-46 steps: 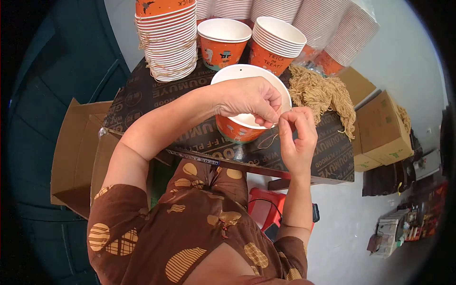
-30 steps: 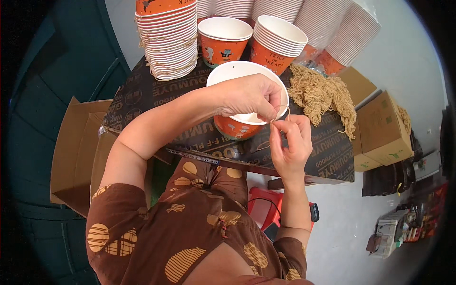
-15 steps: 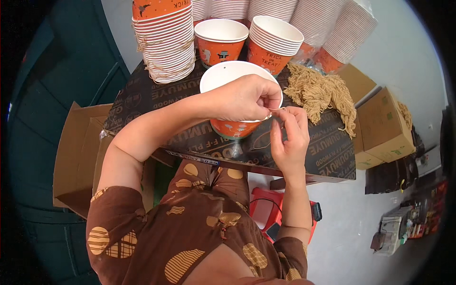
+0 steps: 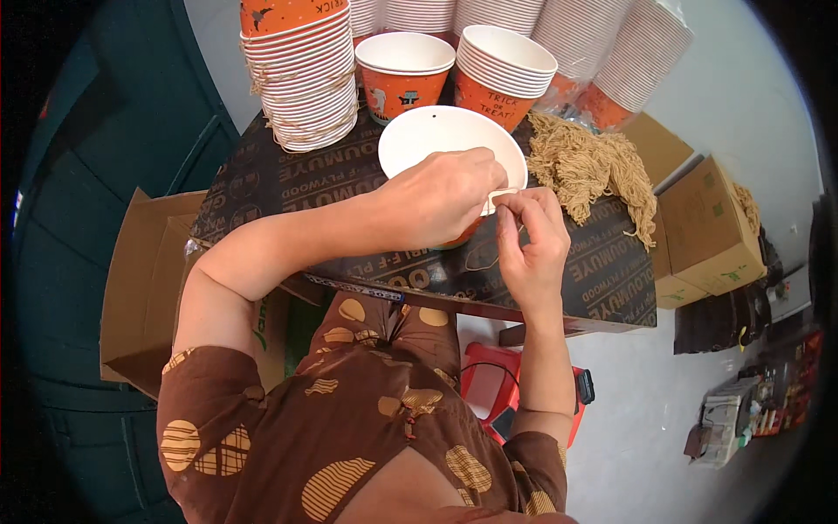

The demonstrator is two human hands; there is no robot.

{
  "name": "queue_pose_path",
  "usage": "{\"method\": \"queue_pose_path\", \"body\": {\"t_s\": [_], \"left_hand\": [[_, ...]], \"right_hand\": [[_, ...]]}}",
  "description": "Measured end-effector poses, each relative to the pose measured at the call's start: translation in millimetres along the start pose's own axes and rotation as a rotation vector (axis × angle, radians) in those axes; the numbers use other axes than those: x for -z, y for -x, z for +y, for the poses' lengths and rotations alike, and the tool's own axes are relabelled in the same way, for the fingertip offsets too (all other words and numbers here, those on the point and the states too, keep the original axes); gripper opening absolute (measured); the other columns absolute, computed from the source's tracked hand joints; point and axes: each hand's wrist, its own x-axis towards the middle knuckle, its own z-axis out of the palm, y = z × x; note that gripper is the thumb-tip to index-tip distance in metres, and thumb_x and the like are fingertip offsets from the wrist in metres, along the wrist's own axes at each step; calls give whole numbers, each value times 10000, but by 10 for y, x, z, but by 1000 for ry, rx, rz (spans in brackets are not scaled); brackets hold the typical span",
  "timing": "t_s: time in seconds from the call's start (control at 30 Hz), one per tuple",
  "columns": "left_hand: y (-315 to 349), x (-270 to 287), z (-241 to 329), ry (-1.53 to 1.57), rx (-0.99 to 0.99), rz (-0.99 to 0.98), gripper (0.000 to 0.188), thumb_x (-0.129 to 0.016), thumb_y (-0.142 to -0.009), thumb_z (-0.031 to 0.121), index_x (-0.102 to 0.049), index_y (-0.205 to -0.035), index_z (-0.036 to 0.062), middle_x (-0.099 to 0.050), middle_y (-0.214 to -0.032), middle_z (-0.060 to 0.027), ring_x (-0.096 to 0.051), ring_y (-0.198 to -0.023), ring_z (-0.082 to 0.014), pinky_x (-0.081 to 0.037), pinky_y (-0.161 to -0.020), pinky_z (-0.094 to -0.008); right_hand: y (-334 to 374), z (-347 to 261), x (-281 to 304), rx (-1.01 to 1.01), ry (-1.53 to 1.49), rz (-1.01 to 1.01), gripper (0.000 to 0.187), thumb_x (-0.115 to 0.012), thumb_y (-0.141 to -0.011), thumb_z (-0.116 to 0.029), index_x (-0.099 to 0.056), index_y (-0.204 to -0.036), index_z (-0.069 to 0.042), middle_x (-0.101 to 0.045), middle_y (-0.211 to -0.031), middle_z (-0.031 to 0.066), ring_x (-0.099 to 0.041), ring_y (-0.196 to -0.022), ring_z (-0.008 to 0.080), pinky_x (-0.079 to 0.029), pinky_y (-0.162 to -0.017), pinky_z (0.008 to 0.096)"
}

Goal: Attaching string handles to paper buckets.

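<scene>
The left hand lay over the near rim of a white-lined orange bucket on the dark board, its fingers curled shut and pinching a pale string at the rim. The right hand sat just beside it, thumb and forefinger closed on the same string. A heap of tan string lay right of the bucket. Behind stood stacks of buckets, orange outside with dark figures and lettering, one stack bound with twine. The board bore rows of pale printed lettering. A brown box with small green marks sat to the right, an open box to the left.
</scene>
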Motion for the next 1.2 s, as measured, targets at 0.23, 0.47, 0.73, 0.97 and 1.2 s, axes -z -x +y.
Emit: {"method": "queue_pose_path", "body": {"t_s": [0.23, 0.47, 0.73, 0.97, 1.2], "left_hand": [[53, -28, 42, -141, 49, 42, 144, -655, -837, 3, -595, -967, -10, -645, -846, -180, -667, -758, -364, -532, -633, -435], [41, -34, 3, -116, 68, 19, 117, -663, -874, 38, -595, -960, -1, -660, -713, -178, -684, -663, -365, -538, -578, -419], [49, -43, -5, -47, 75, 36, 124, -664, -885, 43, -607, -993, 26, -685, -766, -171, -698, -671, -336, -545, -579, -393], [52, -75, -27, 7, 34, 70, 123, -658, -879, 85, -612, -983, 37, -675, -733, -190, -680, -676, -384, -549, -587, -451], [50, -33, 14, 9, 103, 21, 118, -662, -877, 30, -609, -983, 23, -681, -754, -160, -697, -673, -332, -537, -588, -377]], "right_hand": [[-16, -22, -10, -14, -16, 28, 133, -685, -794, 64, -677, -917, 17, -595, -822, 126, -584, -774, 290, -470, -691, 376], [-31, -26, -11, -60, -10, 16, 172, -635, -832, 66, -682, -991, 20, -575, -825, 131, -562, -780, 286, -461, -706, 377], [-42, -19, 66, -148, -116, -79, 161, -615, -866, 37, -674, -1013, 7, -555, -855, 117, -529, -860, 274, -439, -778, 369], [-56, -58, 80, -225, -179, -107, 107, -669, -848, 0, -656, -954, -2, -558, -895, 94, -539, -897, 251, -442, -814, 349], [12, -39, -2, -253, -236, -25, 101, -688, -823, 21, -640, -908, -8, -561, -894, 97, -549, -884, 257, -448, -807, 354]]}}
